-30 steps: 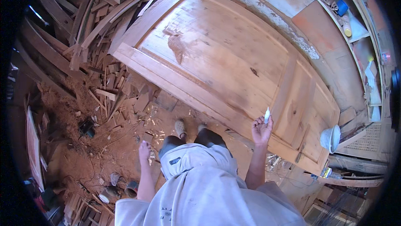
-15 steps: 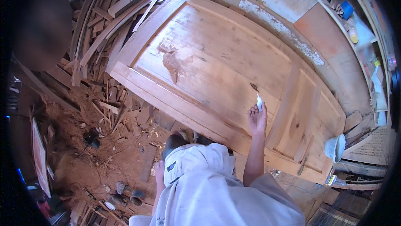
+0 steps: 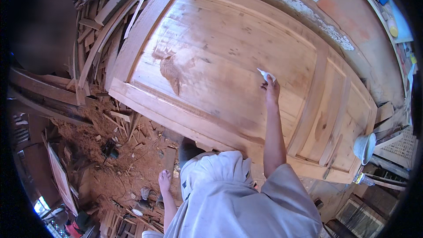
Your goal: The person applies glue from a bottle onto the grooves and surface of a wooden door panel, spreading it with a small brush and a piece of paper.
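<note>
Wd. panel (image 3: 211, 26) w/ sawdust (image 3: 169, 71) on top.

wooden panel (image 3: 220, 31): honey-tan, dark-knotted and smudged; sawdust heap on it (image 3: 168, 73): brown; small bottle (image 3: 267, 75): white; shirt (image 3: 246, 198): to my eye, pale grey; bucket (image 3: 365, 149): dull whitish; floor dust (image 3: 125, 183): red-brown; wall slab (image 3: 341, 7): terracotta
</note>
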### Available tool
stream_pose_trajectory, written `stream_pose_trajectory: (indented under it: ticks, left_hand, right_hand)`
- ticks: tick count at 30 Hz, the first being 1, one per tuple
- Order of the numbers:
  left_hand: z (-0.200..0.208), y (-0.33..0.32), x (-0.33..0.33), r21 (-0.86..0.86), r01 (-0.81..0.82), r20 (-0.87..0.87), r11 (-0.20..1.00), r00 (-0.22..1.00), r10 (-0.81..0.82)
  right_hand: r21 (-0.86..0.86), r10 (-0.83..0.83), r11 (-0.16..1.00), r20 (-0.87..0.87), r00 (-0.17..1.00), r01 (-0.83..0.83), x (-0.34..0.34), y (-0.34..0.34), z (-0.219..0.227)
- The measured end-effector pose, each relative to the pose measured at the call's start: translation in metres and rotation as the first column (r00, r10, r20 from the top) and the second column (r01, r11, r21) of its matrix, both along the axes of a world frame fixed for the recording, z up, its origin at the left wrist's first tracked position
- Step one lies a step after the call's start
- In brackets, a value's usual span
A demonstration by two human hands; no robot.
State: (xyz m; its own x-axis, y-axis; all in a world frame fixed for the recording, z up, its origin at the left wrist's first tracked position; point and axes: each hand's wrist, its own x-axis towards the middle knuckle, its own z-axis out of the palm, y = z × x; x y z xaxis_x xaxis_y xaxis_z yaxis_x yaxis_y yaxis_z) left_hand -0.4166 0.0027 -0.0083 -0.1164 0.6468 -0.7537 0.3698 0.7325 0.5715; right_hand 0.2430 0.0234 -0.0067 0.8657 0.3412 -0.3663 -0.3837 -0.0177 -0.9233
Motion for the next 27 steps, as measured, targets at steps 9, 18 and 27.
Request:
stream_pose_trajectory:
  ticks: [9, 18, 27]
  left_hand:
    - [0.025, 0.030, 0.087, 0.102, 0.172, 0.031, 0.980, 0.984, -0.176]
    - [0.000, 0.014, 0.067, 0.042, 0.294, -0.062, 0.955, 0.955, -0.291]
    - [0.004, 0.029, 0.065, 0.011, 0.175, 0.004, 0.984, 0.985, -0.175]
  right_hand:
    - [-0.153, 0.010, 0.988, 0.214, 0.977, 0.024, -0.017, 0.020, -0.026]
    - [-0.335, 0.039, 0.940, 0.307, 0.951, 0.070, -0.007, 0.015, -0.050]
    - [-0.303, -0.014, 0.946, 0.313, 0.950, 0.114, -0.016, 0.021, -0.046]
